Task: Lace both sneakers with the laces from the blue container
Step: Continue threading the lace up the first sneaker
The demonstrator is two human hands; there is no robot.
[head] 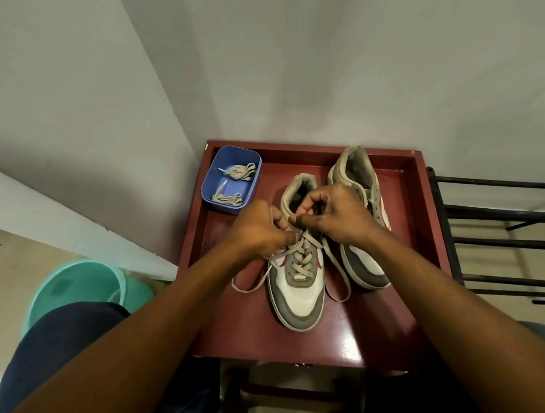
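Left grip (259, 228) and right grip (337, 216) are being pinched onto the lace (301, 258) atop the near sneaker (300, 295) on the table (364, 342), a light, limp cord probably best taken near its stiff tips.

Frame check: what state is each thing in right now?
Near sneaker: laced partway, ends loose.
Far sneaker: upright, no lace visible.
Blue container: open, holds two bundled laces.
Left hand: pinches the near sneaker's lace.
Right hand: pinches the same lace.
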